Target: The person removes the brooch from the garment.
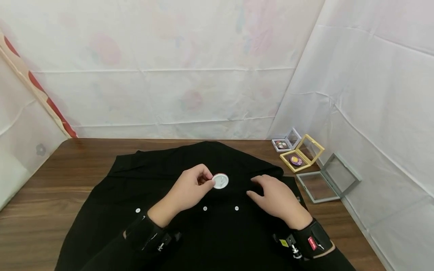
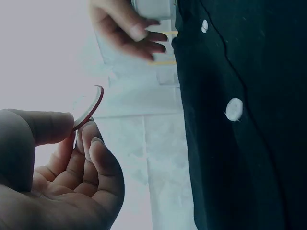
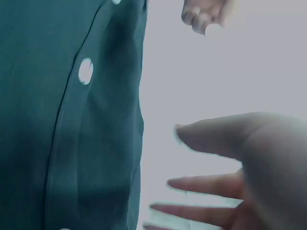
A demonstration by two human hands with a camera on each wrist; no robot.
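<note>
My left hand (image 1: 190,188) pinches a round pin badge (image 1: 220,181) by its left edge, between thumb and fingers, above a black shirt (image 1: 169,233). The badge's white back, with a small pin on it, faces the head camera. In the left wrist view the badge (image 2: 91,109) is tilted and shows a thin red rim. My right hand (image 1: 276,195) hovers apart from the badge, to its right, with its fingers spread and nothing between them. White buttons (image 1: 205,208) run across the shirt below the hands. The badge's front is hidden in the head view.
At the right of the wooden table (image 1: 37,210) stand three opened display frames: a small white one (image 1: 275,149) and a yellow one (image 1: 303,168), each holding a decorated badge, and a grey one (image 1: 327,199) with nothing in it. White cloth (image 1: 176,98) hangs around the table.
</note>
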